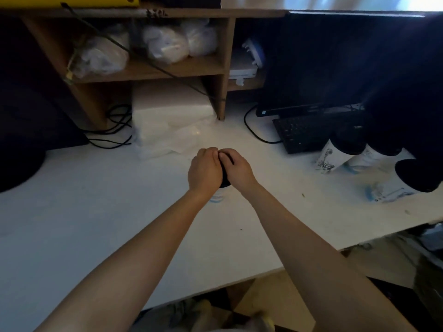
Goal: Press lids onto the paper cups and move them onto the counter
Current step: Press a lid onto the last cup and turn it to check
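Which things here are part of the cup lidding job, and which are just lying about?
Job: left hand and right hand gripping the black lid on the paper cup; three lidded cups at right.
Lying about: keyboard, monitor, cables, plastic bags on the shelf.

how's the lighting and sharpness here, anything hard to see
Head view: dim and soft; monitor and keyboard sink into black; glare washes the top right; the wide lens slants the wooden shelf; left hand and right hand hide most of the black lid.
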{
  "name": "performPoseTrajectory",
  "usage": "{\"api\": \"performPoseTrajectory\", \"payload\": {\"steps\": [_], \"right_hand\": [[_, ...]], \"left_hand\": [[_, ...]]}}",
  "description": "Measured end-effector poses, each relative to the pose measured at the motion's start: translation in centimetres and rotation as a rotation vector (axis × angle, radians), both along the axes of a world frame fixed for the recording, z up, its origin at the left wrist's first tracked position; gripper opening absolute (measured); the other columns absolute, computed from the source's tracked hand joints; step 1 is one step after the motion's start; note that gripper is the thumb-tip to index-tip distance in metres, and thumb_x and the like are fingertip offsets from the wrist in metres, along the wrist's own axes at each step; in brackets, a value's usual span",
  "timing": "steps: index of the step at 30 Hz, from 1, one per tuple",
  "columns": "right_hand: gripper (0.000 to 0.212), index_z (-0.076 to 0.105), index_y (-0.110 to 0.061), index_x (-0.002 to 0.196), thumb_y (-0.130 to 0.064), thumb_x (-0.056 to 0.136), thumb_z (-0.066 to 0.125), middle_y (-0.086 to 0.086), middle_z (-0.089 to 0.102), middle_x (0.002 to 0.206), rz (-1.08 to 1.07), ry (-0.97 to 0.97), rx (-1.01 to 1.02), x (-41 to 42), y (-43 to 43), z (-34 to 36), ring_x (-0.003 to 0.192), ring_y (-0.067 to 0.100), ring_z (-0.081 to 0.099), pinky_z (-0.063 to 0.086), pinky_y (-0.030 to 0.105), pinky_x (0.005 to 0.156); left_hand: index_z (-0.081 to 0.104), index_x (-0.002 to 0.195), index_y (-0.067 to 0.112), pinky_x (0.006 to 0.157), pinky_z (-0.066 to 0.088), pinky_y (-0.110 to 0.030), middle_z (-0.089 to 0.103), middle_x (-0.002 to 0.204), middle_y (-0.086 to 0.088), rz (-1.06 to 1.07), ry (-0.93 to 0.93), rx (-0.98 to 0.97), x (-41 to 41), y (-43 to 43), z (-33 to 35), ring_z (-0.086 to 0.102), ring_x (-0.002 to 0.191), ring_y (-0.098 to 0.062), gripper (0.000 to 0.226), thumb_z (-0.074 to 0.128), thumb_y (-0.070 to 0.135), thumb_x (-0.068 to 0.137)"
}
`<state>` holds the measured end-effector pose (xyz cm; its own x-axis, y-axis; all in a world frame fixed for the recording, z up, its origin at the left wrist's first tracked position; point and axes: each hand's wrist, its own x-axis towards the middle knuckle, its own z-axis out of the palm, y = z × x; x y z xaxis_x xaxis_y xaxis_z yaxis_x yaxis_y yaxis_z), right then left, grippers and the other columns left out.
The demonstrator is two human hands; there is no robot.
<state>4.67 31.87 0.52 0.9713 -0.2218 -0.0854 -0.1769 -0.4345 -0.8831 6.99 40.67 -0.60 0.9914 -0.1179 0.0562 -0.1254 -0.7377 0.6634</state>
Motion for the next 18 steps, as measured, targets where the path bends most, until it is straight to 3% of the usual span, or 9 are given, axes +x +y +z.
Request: {"api": "performPoseTrajectory", "payload": {"steps": [3,8,14,18], "right_hand": [[0.028,0.059,-0.006,0.116,-0.018,0.099,0.041,0.011,0.063,0.117,-0.018,-0.01,0.065,0.0,0.1,-0.1,0.107,0.022,0.057,0.041,0.027,0.09],[0.028,0.059,-0.006,0.117,-0.017,0.099,0.042,0.012,0.063,0.118,-0.02,-0.016,0.11,0.0,0.1,-0.3,0.108,0.021,0.056,0.041,0.026,0.091],[0.032,0.053,-0.005,0.121,-0.019,0.101,0.031,0.012,0.058,0.119,-0.195,-0.037,0.15,-1.7,0.7,-0.7,0.102,0.019,0.053,0.037,0.023,0.083],[0.037,0.045,-0.006,0.131,-0.022,0.103,0.027,0.01,0.054,0.128,-0.199,-0.074,0.173,-3.5,0.8,-0.9,0.11,0.016,0.051,0.036,0.019,0.087]], "left_hand": [[0.058,0.116,0.012,0.085,0.045,-0.037,0.056,0.12,-0.011,0.005,-0.017,-0.005,-0.1,-0.1,-0.1,0.056,0.103,-0.028,0.039,0.024,0.024,0.101],[0.057,0.121,0.012,0.088,0.044,-0.036,0.054,0.125,-0.01,-0.007,-0.016,0.013,-0.1,0.0,0.1,0.056,0.106,-0.027,0.04,0.024,0.023,0.101],[0.055,0.127,0.009,0.103,0.034,-0.031,0.052,0.13,-0.014,-0.285,0.055,-0.054,1.7,0.7,0.8,0.048,0.12,-0.026,0.039,0.026,0.02,0.102],[0.049,0.133,0.018,0.107,0.032,-0.042,0.044,0.138,-0.007,-0.442,0.006,0.186,3.4,0.7,1.4,0.031,0.133,-0.025,0.04,0.029,0.032,0.101]]}}
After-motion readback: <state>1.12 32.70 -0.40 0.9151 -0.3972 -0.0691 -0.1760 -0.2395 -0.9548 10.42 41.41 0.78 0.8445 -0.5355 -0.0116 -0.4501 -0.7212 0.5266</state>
